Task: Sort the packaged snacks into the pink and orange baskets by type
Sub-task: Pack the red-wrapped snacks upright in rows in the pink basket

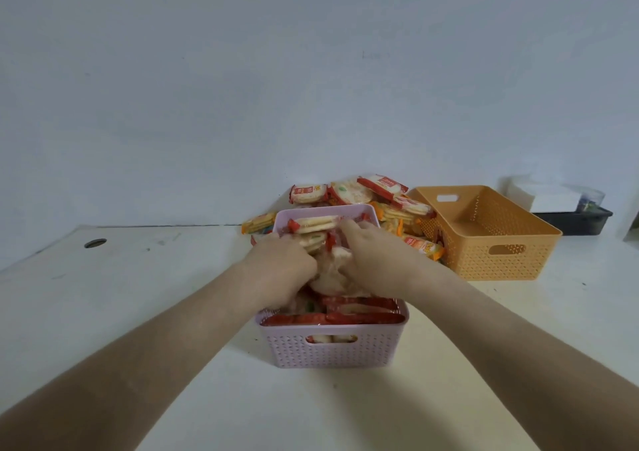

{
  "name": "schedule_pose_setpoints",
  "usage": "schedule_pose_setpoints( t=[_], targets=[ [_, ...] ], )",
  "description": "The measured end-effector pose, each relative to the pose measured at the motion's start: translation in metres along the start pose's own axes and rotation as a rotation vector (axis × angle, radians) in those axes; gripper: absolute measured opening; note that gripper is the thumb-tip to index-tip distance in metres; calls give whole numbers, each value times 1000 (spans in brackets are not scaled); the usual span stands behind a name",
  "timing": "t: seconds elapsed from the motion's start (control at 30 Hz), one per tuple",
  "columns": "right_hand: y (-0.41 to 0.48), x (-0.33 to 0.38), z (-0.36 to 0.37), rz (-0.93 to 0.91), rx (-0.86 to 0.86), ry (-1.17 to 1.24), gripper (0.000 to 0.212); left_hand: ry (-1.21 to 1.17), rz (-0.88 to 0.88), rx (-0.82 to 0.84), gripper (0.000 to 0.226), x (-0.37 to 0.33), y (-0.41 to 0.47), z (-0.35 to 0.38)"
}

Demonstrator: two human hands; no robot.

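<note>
Fingers (346, 231) of the right hand (377, 260) stretch across red-and-white cracker packets (313, 224) piled in the pink basket (332, 347); motion blur hides whether they grip. The left hand (280, 264) curls its fingers round packets beside it. Behind the basket lies a heap of snack packets (349, 191), touching the orange basket (501, 253) at right, all on a white table (138, 295).
</note>
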State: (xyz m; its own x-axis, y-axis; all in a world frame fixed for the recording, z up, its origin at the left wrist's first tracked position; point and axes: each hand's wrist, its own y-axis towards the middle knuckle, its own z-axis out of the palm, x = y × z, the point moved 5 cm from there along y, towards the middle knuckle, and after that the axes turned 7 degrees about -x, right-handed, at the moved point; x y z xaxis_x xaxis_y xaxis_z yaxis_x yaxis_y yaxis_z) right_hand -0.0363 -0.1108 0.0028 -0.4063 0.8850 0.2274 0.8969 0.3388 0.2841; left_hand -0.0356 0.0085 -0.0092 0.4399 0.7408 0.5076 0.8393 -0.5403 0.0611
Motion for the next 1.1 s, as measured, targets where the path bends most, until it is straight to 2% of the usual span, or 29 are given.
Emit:
schedule_pose_setpoints(
  t=[0.03, 0.13, 0.17, 0.3, 0.43, 0.53, 0.63, 0.73, 0.8, 0.87, 0.93, 1.0, 1.1],
  targets=[
    [3, 1, 4, -7, 7, -34, 50, 44, 2, -20, 5, 0, 0, 1],
    [10, 1, 17, 8, 43, -208, 54, 151, -82, 11, 44, 2, 4, 16],
    [11, 1, 20, 11, 44, -266, 53, 133, -114, 4, 49, 4, 4, 17],
    [10, -2, 20, 72, 2, -285, 42, -239, -159, -44, 55, 12, 6, 18],
    [7, -5, 18, 106, 33, -230, 32, -622, -229, -62, 67, 20, -3, 13],
    [3, -5, 13, 99, 13, -244, 36, -853, -308, -172, 64, 27, -14, -1],
    [0, 0, 8, 32, 8, -250, 29, -903, -326, -342, 67, 34, -28, -11],
    [1, 2, 3, 4, -7, -153, 30, -997, -299, -417, 57, 37, -39, -12],
    [3, -1, 2, -10, -12, -111, 30, -1051, -288, -522, 53, 43, -47, -14],
    [6, -7, -1, -2, -33, -67, 31, -1103, -296, -664, 62, 50, -55, -17],
    [9, -14, -3, 23, -57, 1, 34, -1237, -305, -718, 71, 54, -60, -18],
    [12, -19, -5, 47, -79, 87, 38, -1328, -242, -678, 70, 46, -59, -21],
    [14, -21, -6, 67, -112, 194, 41, -1089, -99, -443, 54, 20, -48, -18]
  ],
)
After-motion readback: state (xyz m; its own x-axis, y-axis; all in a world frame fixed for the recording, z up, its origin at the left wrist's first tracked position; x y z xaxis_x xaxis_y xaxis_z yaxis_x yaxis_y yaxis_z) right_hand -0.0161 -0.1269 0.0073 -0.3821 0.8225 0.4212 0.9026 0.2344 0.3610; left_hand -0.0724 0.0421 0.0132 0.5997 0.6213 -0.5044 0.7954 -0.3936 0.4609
